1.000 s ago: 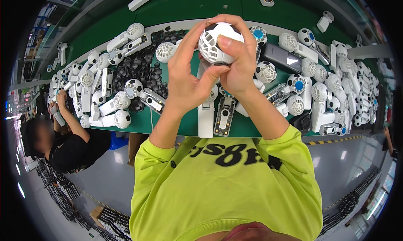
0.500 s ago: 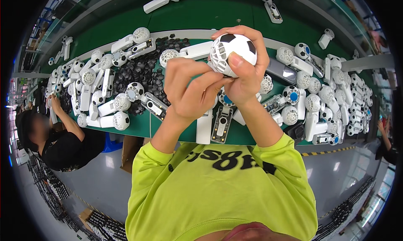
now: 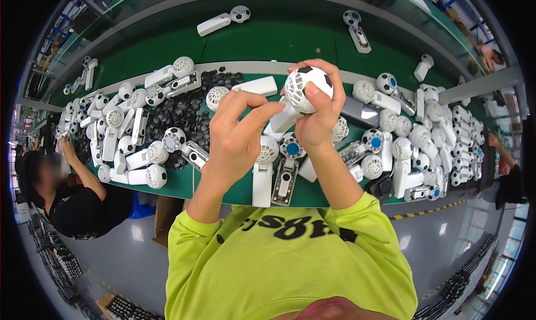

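Note:
My right hand (image 3: 324,116) is closed around the round head of a small handheld fan (image 3: 297,91), its thumb pressed on the ball. That head has a white grille on the left and a black-and-white football pattern on the right; a white handle hangs down toward the left. Beside the handle, my left hand (image 3: 237,127) has its fingers partly bent and apart, with nothing visible in them. Below the hands lie a fan with a white grille and handle (image 3: 262,183) and an opened fan body with its circuit board exposed (image 3: 286,180).
Many fans, some opened, crowd the green table (image 3: 223,200) on both sides. A heap of small black pieces (image 3: 192,111) spreads left of centre. A grey rectangular case (image 3: 360,112) lies behind my right hand. At the far left, a person in black (image 3: 81,208) works at the same table.
My left hand has moved left, away from the ball, and its fingers have parted. The fan's handle now shows below the head, which my right hand still holds.

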{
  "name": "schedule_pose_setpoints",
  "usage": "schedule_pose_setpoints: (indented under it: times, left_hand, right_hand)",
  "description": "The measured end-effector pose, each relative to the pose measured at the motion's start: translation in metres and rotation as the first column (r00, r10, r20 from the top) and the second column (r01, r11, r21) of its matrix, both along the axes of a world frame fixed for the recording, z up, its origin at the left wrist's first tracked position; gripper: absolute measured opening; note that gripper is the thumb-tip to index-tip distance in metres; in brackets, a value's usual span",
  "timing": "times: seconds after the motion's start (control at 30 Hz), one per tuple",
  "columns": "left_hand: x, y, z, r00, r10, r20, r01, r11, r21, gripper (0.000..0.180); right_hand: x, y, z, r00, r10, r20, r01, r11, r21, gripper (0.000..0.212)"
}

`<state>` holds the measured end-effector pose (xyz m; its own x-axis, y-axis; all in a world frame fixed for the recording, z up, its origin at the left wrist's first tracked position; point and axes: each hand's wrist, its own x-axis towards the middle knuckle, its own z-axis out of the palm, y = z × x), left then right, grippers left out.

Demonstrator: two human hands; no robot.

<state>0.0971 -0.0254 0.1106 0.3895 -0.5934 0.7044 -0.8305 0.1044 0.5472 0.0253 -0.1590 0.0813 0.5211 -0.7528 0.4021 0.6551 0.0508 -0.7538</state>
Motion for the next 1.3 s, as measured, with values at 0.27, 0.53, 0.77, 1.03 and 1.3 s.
schedule_pose_setpoints:
  times: [0.27,0.53,0.77,1.03,1.3]
  left_hand:
    - [-0.009,-0.019,-0.001,0.99,-0.108,-0.09,0.1,0.991,-0.089,0.015]
    - [-0.014,-0.025,-0.013,0.981,-0.132,-0.141,0.109,0.981,-0.16,0.02]
    - [-0.015,-0.022,-0.012,0.992,-0.106,-0.072,0.089,0.974,-0.208,0.022]
    - [-0.013,-0.015,-0.008,0.981,-0.146,-0.127,0.119,0.973,-0.199,0.024]
    - [-0.012,-0.023,-0.01,0.977,-0.052,-0.205,0.012,0.981,-0.192,0.035]
  right_hand:
    - [-0.003,0.007,0.006,0.998,-0.027,0.057,0.018,0.988,0.155,0.035]
    - [-0.007,0.015,0.007,0.998,-0.006,0.062,-0.003,0.989,0.147,0.036]
    - [-0.013,0.019,0.016,0.999,0.037,-0.008,-0.035,0.993,0.113,0.036]
    - [-0.013,0.024,0.013,0.998,0.066,0.019,-0.068,0.99,0.123,0.036]
    - [-0.012,0.027,0.001,0.989,-0.131,-0.071,0.136,0.989,0.065,0.039]
